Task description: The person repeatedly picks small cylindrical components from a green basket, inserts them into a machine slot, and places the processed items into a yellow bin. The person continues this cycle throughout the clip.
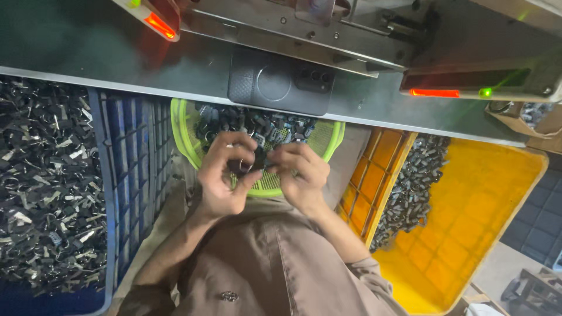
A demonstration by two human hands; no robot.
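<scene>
Both hands (263, 175) pinch small dark part (257, 159) — shape unclear — above green basket (181, 134).

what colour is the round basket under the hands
Lime green mesh basket, seen in the head view, holding small dark parts.

A single head-worn camera looks steeply down and close over the person's own chest. The left hand (225, 175) and right hand (301, 175) sit mid-frame; beyond them the table (88, 52) edge crosses the top.
</scene>
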